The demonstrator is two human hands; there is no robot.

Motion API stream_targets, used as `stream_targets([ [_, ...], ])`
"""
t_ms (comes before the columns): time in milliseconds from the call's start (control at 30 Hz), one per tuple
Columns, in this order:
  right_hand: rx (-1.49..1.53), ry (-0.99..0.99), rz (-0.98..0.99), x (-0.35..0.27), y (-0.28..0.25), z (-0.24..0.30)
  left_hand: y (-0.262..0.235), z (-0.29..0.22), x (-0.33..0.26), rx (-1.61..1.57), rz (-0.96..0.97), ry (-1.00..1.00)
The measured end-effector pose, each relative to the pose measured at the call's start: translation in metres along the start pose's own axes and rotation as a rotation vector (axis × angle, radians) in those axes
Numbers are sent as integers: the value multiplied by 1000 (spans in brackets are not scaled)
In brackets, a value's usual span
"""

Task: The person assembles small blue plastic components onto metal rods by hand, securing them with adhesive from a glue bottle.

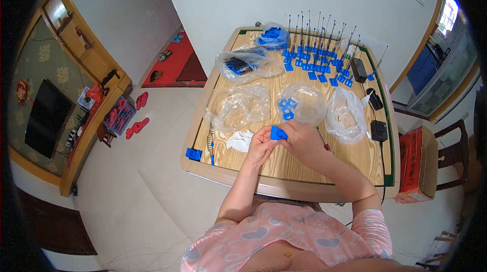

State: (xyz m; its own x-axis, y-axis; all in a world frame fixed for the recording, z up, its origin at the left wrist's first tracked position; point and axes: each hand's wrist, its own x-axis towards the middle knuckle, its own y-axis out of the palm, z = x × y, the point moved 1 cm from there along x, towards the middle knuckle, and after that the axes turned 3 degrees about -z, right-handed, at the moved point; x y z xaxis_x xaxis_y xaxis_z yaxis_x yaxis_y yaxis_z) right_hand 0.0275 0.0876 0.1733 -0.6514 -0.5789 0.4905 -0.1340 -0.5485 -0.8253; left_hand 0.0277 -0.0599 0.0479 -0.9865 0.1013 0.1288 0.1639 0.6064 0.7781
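Near the table's front edge, a small blue plastic piece (pixel 278 132) is held up between both hands. My left hand (pixel 261 146) pinches its left side. My right hand (pixel 305 143) is closed on its right side, its fingertips partly hidden behind the hand. Just beyond lies a clear plastic bag (pixel 303 100) with several small blue plastic parts (pixel 287 104) on it. To the left of my hands is a crumpled white tissue (pixel 240 140). Farther left, a spring on a rod (pixel 209 142) lies beside a blue block (pixel 193 154).
Many blue-based pieces with upright springs (pixel 317 51) crowd the table's far right. Bags of black springs (pixel 239 65) and blue parts (pixel 272 37) lie at the far left. A white bag (pixel 347 115), black adapter (pixel 378 130) and cable line the right side. A red cardboard box (pixel 413 165) stands beyond.
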Motion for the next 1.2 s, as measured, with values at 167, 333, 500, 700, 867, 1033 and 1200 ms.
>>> stream_targets([
  [167, 13, -5, -12, 2, -1, 3, 0, -3, -2, -9, 43, 19],
  [333, 27, -4, -11, 2, 0, 2, 2, -4, -1, -22, 51, 28],
  [500, 19, 15, -17, 1, 3, 1, 2, -4, -1, -9, 23, -5],
  [700, 73, -2, -19, 3, 2, 3, 3, -7, -3, -2, 57, 18],
  [867, 55, -4, -10, 3, 2, 3, 3, -8, -2, -7, 54, 37],
  [1033, 53, -3, 8, 6, 0, 6, 3, -10, -3, -13, 70, 40],
  [1200, 95, -3, 32, 8, -1, 6, 0, -10, -4, -14, 61, 47],
])
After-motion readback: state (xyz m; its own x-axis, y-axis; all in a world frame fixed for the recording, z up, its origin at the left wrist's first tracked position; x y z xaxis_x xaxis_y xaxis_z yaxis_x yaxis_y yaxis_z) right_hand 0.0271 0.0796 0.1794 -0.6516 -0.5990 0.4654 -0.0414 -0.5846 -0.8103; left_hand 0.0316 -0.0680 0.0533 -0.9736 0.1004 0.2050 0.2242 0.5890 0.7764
